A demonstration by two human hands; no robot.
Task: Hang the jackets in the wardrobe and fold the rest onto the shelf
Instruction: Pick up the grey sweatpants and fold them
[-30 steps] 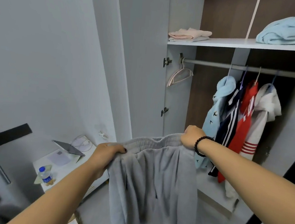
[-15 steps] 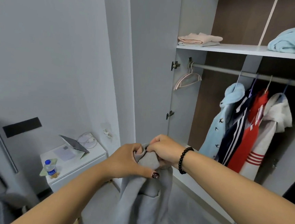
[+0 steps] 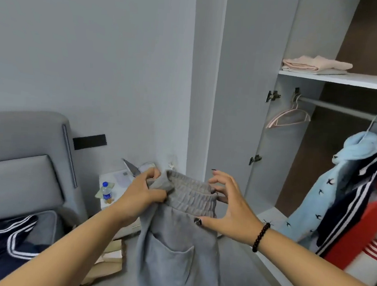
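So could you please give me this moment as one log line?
step: folding grey trousers | left hand: grips waistband | right hand: fingers spread at waistband | shelf: pink garment

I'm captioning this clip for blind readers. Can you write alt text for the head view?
Two hands hold grey sweatpants by the waistband before an open wardrobe: left hand grips it, right hand touches it with spread fingers. Jackets hang on the rail; folded pink cloth lies on the shelf.
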